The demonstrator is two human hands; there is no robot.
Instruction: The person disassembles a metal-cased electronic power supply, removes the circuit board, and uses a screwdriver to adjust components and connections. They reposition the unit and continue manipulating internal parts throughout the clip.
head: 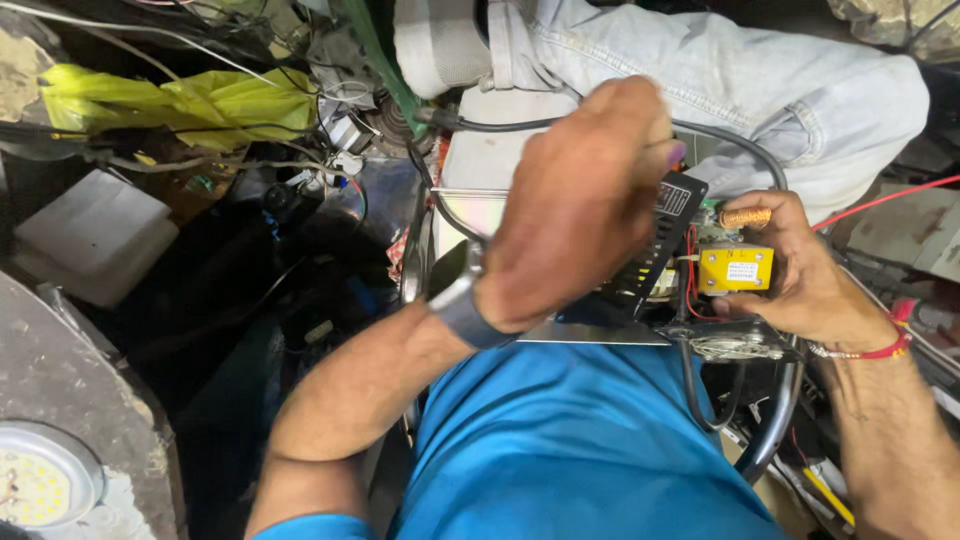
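Two hands work on an opened power supply unit (690, 275) held over the person's lap, in the middle right of the scene. The right hand (800, 275) is closed around the unit's right end, thumb and fingers clasping the exposed parts beside a yellow transformer (736, 268) and a copper coil (745, 217). The left hand (580, 205) hovers over the black vented cover (655, 250), fingers curled down; whether it grips the cover I cannot tell, since its back hides the fingertips. Judging by the bared insides, the casing seems already partly opened, with the cover not yet clear of the body. The unit looks worn, with red wires (690, 280) running through it and a grey cable (735, 150) looping behind. Clutter and a yellow plastic bag (200, 100) lie far left.
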